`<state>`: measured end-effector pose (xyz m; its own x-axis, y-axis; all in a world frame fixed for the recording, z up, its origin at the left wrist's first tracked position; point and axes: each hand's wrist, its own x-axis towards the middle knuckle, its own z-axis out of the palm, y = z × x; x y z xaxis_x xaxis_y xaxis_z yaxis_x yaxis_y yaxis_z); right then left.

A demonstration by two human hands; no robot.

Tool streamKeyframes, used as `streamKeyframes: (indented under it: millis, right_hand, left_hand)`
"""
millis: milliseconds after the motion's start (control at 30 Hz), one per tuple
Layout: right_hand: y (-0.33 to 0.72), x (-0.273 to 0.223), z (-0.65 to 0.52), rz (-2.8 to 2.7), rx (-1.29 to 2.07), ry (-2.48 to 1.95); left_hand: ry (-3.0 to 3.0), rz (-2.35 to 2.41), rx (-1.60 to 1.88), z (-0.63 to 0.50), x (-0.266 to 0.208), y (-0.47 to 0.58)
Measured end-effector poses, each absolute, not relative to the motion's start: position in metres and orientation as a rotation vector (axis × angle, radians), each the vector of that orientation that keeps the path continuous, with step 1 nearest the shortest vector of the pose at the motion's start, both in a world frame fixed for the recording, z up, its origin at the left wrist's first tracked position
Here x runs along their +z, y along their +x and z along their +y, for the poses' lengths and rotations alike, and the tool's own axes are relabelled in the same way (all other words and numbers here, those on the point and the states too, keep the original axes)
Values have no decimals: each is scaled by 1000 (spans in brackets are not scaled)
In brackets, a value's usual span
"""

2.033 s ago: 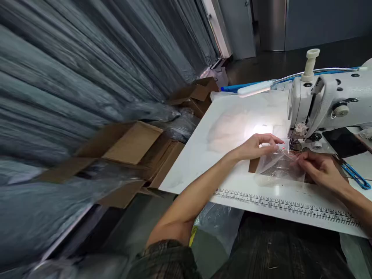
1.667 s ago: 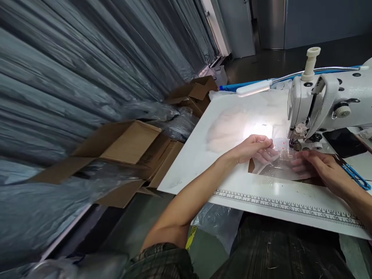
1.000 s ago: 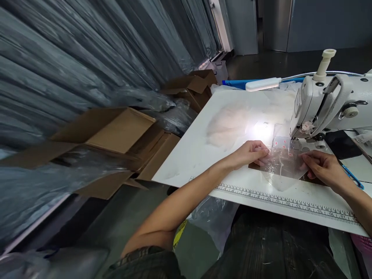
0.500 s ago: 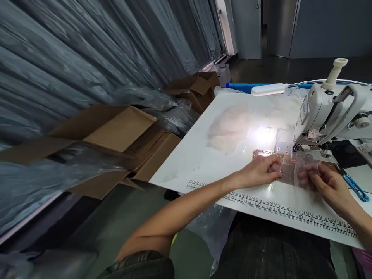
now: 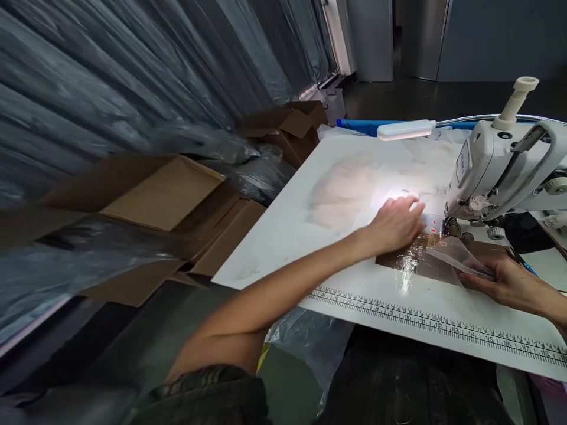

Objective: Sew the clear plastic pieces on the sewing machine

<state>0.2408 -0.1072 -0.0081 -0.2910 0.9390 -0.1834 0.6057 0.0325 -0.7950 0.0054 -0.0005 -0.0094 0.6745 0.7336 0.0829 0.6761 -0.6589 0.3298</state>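
Observation:
My right hand [image 5: 509,280] is closed on the edge of a thin translucent sheet [image 5: 458,257], which lifts up from the table beside the sewing machine [image 5: 500,171]. My left hand [image 5: 398,223] reaches over the brightly lit spot left of the needle area, its fingers apart and bent downward; the fingertips are partly hidden. Close to its fingers lies a clear piece with red marks [image 5: 433,230], near the machine's foot. Under both, a shiny brown strip [image 5: 407,260] covers part of the white table [image 5: 274,260].
A ruler scale [image 5: 407,316] runs along the table's front edge. At the back sits a white lamp [image 5: 405,130]. Pale translucent material [image 5: 341,195] lies on the table's left half. Open cardboard boxes [image 5: 163,195] stand left of it, and a blue cutter [image 5: 529,268] is behind my right hand.
My left hand has moved away from the brown strip, up and left to the lit spot. My right hand has drawn the translucent sheet's edge up. The view has shifted slightly.

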Motion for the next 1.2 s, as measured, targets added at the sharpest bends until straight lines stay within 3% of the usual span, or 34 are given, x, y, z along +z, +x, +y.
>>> streamKeyframes:
  millis: [333,600,833,1000,1200]
  right_hand:
    - [244,-34,-113,-1964,947,-1576]
    - [252,-40,-113,-1833,998,-1643]
    - [243,-8,-98,-1910,919,-1692]
    - [227,6,-92,-1350,1384,-1705]
    - [216,5,-100,-991,1520,-1633]
  left_hand:
    - [2765,697,263,95,-40,58]
    - [2646,764,643,51,-24,27]
    - [2408,286,163,-16,-19,0]
    - [2553,250,364,-31,-35,10]
    - [2671,309,476,-37,-44,11]
